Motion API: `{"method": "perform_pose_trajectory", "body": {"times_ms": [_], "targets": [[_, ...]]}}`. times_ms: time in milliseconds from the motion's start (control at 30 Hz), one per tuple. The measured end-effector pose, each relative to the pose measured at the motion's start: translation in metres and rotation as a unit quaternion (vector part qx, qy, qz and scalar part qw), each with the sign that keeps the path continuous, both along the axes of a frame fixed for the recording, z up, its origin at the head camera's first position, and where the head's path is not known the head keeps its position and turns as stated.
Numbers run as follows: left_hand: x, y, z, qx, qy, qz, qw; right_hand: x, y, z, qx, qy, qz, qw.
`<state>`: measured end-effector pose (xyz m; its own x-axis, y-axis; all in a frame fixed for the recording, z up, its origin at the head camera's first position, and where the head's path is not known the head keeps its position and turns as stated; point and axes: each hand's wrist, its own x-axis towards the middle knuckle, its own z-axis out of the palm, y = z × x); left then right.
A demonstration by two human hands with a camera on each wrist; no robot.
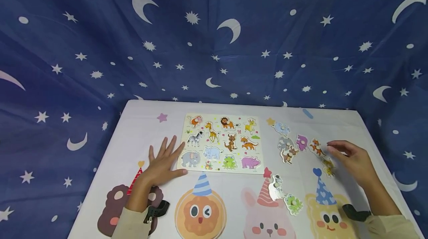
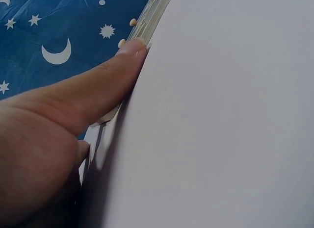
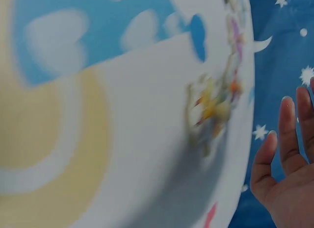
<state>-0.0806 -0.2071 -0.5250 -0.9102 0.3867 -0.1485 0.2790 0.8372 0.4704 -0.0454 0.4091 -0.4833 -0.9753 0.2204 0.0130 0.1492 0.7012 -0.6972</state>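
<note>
White table [image 1: 143, 127] lower frame, starry backdrop [image 1: 200, 72] above. I count 1 board [image 1: 223, 131], 8 loose pieces [image 1: 301, 142]. Left hand [image 1: 162, 166] spread, right hand [image 1: 357, 160] relaxed.

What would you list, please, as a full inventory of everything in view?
Table: one, white, foreground.
Backdrop: one, dark blue with white motifs, behind table.
Printed figures: four, brown, orange, pink, yellow, table's near side.
Puzzle board: one, cream with colourful animals, mid-table.
Blue piece: one, blue, right of board.
Elephant piece: one, grey, below blue piece.
Kangaroo piece: one, brown, against elephant.
Hippo piece: one, purple, right of elephant.
Tiger piece: one, orange, right of hippo.
Yellow piece: one, yellow, below tiger.
Zebra piece: one, black-and-white, below board.
Frog piece: one, green, beside zebra.
Wristbands: two, black, wrists.
Sleeves: two, beige, forearms.
Left hand: one, bare, touching board.
Right hand: one, bare, beside tiger.
</note>
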Motion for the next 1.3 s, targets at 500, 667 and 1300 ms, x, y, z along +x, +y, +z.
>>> {"method": "perform_pose_trajectory", "body": {"times_ms": [500,667,1300], "targets": [[0.0,0.001,0.0,0.003,0.002,0.005,1.0,0.018,0.03,-0.031,-0.018,-0.058,-0.017,0.998],[0.0,0.0,0.0,0.005,0.002,0.005,1.0,0.02,0.033,-0.036,0.009,-0.072,-0.011,0.9973],[0.0,-0.001,0.0,0.002,-0.001,0.001,1.0,0.021,0.033,-0.044,0.077,-0.133,-0.03,0.9876]]}}
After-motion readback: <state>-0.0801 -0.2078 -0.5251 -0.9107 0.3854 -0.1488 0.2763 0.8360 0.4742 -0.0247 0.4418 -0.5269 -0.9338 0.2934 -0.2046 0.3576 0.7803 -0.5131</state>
